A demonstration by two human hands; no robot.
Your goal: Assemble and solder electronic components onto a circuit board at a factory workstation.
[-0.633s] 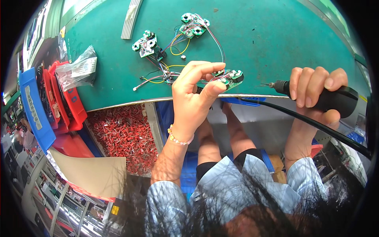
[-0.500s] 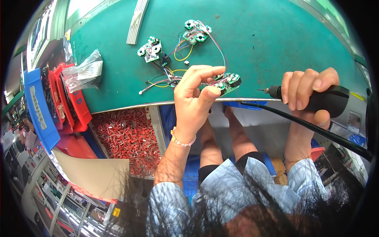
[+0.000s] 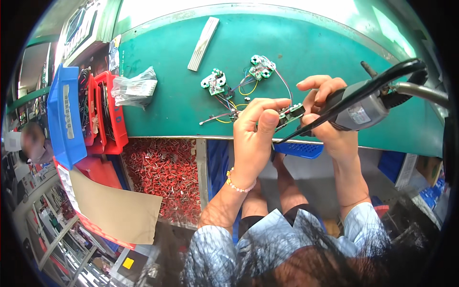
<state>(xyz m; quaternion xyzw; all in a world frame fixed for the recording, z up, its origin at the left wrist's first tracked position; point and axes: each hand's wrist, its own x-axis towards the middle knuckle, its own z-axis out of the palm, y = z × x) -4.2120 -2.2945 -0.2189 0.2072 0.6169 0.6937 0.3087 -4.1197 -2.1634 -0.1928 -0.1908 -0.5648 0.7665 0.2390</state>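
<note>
The tool at 3 o'clock looks smooth plastic; the worktop, matt; the bag at 10, glossy crinkled plastic.

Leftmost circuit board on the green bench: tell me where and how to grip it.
Pinch the leftmost circuit board by its outer edges, probably best from above and the far left. Raised round parts crowd its upper face, leaving the rim as the likelier hold. Coloured wires trail off toward the near right, where the left hand also is.
</note>
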